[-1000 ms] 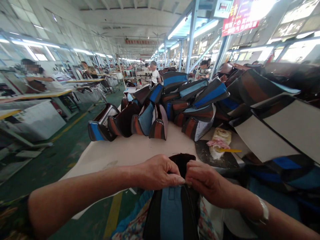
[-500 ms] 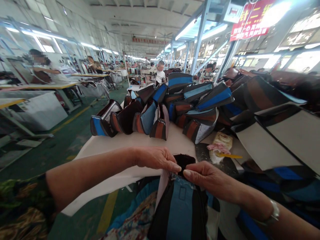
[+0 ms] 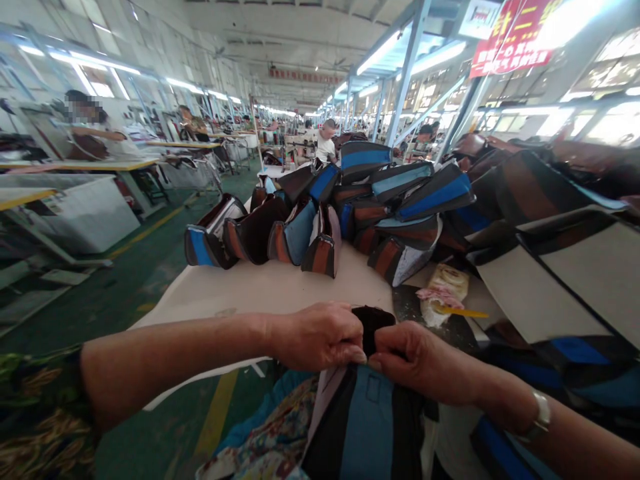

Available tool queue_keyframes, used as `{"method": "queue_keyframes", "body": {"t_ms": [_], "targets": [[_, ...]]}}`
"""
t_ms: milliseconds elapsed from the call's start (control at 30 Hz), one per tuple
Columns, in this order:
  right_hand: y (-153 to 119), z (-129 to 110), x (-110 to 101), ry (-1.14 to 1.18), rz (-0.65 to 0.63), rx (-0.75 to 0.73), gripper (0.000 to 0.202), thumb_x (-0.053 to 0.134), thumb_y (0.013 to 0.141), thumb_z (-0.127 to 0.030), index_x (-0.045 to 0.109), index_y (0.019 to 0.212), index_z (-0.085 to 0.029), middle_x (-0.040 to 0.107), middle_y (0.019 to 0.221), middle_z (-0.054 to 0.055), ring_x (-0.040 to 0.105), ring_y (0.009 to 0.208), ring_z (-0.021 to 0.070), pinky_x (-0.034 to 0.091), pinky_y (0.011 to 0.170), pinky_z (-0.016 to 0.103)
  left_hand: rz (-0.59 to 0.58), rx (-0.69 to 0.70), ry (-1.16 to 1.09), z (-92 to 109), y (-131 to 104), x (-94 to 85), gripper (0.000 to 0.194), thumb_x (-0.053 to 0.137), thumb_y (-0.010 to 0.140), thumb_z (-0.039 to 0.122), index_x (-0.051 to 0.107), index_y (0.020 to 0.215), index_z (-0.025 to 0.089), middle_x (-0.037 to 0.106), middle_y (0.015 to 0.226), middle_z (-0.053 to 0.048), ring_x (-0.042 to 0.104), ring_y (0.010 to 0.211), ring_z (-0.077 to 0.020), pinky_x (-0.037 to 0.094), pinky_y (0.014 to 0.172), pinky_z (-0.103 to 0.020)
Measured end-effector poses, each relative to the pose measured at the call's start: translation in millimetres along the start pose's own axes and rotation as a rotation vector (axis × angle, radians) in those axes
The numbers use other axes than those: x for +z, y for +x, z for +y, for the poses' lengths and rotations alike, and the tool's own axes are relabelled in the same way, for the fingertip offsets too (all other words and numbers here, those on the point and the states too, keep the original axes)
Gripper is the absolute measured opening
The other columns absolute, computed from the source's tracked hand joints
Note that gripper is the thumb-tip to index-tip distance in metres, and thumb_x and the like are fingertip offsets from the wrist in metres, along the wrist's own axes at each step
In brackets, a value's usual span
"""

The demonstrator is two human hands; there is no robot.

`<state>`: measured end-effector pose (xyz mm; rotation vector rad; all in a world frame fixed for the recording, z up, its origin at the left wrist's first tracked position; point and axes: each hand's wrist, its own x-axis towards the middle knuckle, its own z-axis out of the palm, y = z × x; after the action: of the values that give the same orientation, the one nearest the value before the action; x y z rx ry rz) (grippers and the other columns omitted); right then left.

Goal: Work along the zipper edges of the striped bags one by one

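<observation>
Now curling left hand and right hand tighter than half-second ago, pinching blue-striped piece up top; might end up puckered if tugging unevenly.

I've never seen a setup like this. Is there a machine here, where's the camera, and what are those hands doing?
No robot here: these are a person's bare hands. The pictures all come from one camera worn on that person's head, looking forward and down. The left hand and right hand pinch the top edge of a dark piece with a blue stripe, close to the person's body. Ahead, on a pale table, sits a heap of similar striped pieces. To the right lie a pink cloth and a yellow stick-like thing.
</observation>
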<state>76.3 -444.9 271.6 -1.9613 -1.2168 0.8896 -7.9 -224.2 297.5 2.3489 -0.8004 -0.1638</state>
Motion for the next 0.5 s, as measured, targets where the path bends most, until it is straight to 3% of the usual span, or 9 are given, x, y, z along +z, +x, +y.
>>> {"method": "queue_keyframes", "body": {"t_ms": [67,167,300,400,500], "targets": [[-0.4,-1.9,-5.7,0.077,-0.048,-0.007,0.042,0.055,0.096,-0.046,0.039,0.068,-0.019,0.029,0.064,-0.007,0.025,0.057,0.0084,0.020,0.047,0.025,-0.001,-0.021,-0.087,-6.5,0.6,-0.9,0.019,0.062,0.091,0.027,0.063,0.076,0.016,0.058,0.071,-0.001,0.052,0.076,-0.0167,0.041,0.074,-0.027],[-0.8,-9.2,-17.2,0.156,-0.103,-0.071,0.046,0.036,0.102,-0.057,0.045,0.079,-0.018,0.036,0.074,-0.004,0.032,0.066,0.0106,0.030,0.057,0.025,-0.094,-0.116,-0.302,-19.0,2.2,-8.4,0.036,0.058,0.095,0.047,0.064,0.078,0.016,0.056,0.071,0.001,0.053,0.073,-0.0148,0.042,0.070,-0.024],[2.4,-20.5,-25.9,0.056,-0.136,-0.111,0.048,0.030,0.104,-0.058,0.046,0.082,-0.018,0.038,0.078,-0.003,0.034,0.069,0.0113,0.033,0.063,0.026,-0.155,-0.154,-0.518,-32.6,5.2,-19.2,0.064,0.034,0.099,0.067,0.072,0.094,0.015,0.069,0.096,-0.005,0.062,0.092,-0.0181,0.045,0.091,-0.028],[7.9,-22.4,-26.0,0.066,-0.201,-0.053,0.049,0.040,0.100,-0.061,0.044,0.075,-0.019,0.031,0.068,-0.005,0.027,0.061,0.0096,0.025,0.052,0.026,-0.224,-0.193,-0.561,-39.1,8.0,-22.1,0.058,0.051,0.091,0.070,0.073,0.096,0.016,0.069,0.090,-0.003,0.062,0.088,-0.0174,0.046,0.087,-0.027],[13.0,-21.0,-22.4,0.068,-0.198,-0.033,0.045,0.051,0.098,-0.054,0.042,0.070,-0.019,0.028,0.064,-0.006,0.025,0.057,0.0083,0.021,0.048,0.026,-0.267,-0.192,-0.561,-40.3,10.5,-21.5,0.050,0.065,0.085,0.065,0.071,0.092,0.015,0.064,0.080,0.001,0.057,0.078,-0.0145,0.045,0.078,-0.024]]}}
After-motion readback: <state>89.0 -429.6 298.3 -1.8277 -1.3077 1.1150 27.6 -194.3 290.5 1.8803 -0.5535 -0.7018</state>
